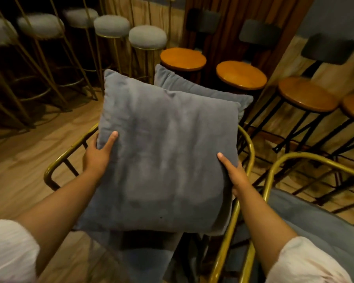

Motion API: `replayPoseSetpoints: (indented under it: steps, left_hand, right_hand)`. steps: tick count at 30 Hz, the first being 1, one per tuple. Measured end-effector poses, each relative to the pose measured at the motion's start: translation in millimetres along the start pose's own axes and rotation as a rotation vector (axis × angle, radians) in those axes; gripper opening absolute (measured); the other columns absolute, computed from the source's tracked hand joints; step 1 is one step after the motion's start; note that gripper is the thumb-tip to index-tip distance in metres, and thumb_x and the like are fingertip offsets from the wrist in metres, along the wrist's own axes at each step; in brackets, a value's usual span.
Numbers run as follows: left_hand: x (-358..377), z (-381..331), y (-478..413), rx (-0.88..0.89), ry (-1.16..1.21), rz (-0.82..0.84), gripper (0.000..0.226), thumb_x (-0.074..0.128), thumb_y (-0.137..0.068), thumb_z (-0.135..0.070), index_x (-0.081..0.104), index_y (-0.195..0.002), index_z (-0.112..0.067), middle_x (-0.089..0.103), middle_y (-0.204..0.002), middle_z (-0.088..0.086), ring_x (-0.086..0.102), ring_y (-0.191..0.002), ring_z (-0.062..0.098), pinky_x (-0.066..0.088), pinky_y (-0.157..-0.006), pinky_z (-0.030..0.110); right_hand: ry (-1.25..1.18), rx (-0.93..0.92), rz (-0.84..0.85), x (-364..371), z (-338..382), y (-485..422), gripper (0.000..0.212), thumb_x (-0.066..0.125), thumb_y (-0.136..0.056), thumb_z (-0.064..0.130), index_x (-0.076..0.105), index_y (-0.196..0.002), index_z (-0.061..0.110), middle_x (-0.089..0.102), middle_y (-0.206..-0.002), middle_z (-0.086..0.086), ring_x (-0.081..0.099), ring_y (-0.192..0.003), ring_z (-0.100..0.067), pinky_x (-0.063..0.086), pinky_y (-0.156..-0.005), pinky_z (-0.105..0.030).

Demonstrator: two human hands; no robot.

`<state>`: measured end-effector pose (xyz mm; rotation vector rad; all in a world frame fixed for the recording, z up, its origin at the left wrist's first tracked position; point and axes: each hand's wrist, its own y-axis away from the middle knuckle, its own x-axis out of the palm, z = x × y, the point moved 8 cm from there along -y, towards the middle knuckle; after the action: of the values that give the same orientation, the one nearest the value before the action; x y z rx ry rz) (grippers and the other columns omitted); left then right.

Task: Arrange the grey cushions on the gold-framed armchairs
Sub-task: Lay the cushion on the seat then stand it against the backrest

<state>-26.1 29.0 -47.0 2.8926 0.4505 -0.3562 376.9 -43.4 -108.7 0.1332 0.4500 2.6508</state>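
Observation:
A large square grey cushion (166, 156) fills the middle of the view, held up over a gold-framed armchair (55, 166). My left hand (98, 154) grips its left edge and my right hand (233, 174) grips its right edge, thumbs on the front face. Behind it a second grey cushion (192, 84) leans at the chair's back, mostly hidden. Below the held cushion a strip of the chair's grey seat pad (147, 256) shows. A second gold-framed armchair (278, 166) with a grey seat (315, 221) stands to the right.
Several gold-legged bar stools with grey round tops (147, 36) line the back left. Black-legged stools with round wooden seats (241, 75) stand at the back right. The floor (29, 160) is wood planks.

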Motion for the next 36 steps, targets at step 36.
replayPoseSetpoints:
  steps: [36]
  left_hand:
    - [324, -124, 430, 0.174, 0.073, 0.518, 0.068, 0.066, -0.077, -0.053, 0.055, -0.131, -0.014, 0.06, -0.13, 0.013, 0.056, -0.116, 0.035, 0.046, -0.1, 0.05]
  right_hand:
    - [-0.083, -0.164, -0.468, -553, 52, 266, 0.066, 0.079, -0.071, 0.035, 0.054, -0.129, 0.018, 0.064, -0.121, -0.005, 0.061, -0.098, -0.021, 0.049, -0.075, -0.032]
